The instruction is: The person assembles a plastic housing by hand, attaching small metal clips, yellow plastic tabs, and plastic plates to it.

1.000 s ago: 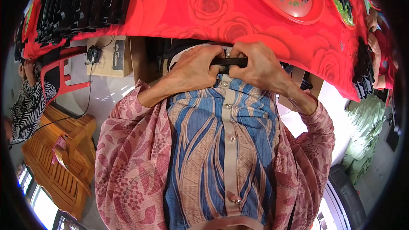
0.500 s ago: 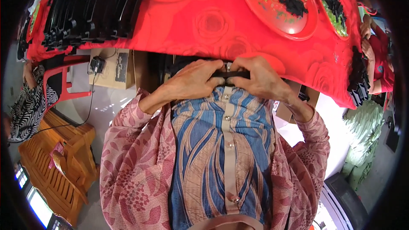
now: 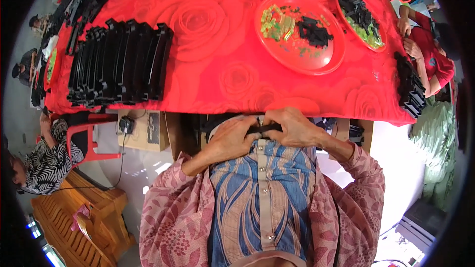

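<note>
Both of my hands are together at my waist, just below the near edge of the red table. My left hand (image 3: 232, 136) is closed, with thumb and fingertips on one end of a narrow black strip (image 3: 265, 129). The strip's other end is gripped by my right hand (image 3: 295, 127), whose fingers are curled round it. Much of the strip is covered by my fingers, so its full shape is hidden. Behind the hands is my blue and tan buttoned top (image 3: 289, 178).
On the red tablecloth (image 3: 213, 79) lies a stack of long black parts (image 3: 118, 64) at left. Further right are a red plate (image 3: 331, 64) of small green and black pieces and another such plate (image 3: 378, 48). People sit at both sides. Cardboard boxes (image 3: 141, 141) stand under the table.
The view has tipped up, so more of the tabletop shows and my hands appear lower in the picture. Both hands still hold the black strip at my waist.
</note>
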Demonstrator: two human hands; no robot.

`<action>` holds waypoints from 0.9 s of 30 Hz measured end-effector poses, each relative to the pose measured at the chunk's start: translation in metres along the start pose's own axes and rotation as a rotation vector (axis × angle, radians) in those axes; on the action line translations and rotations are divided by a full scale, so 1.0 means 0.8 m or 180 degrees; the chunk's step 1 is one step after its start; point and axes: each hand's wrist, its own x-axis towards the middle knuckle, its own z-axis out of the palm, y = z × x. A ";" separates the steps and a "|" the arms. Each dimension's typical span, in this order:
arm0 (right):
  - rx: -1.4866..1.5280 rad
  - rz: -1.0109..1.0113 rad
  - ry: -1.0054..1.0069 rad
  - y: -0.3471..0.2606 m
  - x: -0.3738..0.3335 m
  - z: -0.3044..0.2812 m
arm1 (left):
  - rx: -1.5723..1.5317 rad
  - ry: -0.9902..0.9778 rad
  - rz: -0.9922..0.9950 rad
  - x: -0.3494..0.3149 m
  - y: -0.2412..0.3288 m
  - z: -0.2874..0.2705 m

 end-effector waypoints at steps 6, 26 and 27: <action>-0.0204 -0.0336 0.0214 0.003 0.000 0.002 | 0.0109 -0.0106 -0.0255 0.000 0.006 -0.005; -0.0971 -0.0588 0.0052 0.006 -0.008 0.014 | 0.0128 -0.0028 0.0110 0.000 -0.003 0.004; -0.0807 -0.0496 0.0146 0.007 -0.008 0.017 | 0.0193 -0.0057 0.0077 0.001 0.003 0.000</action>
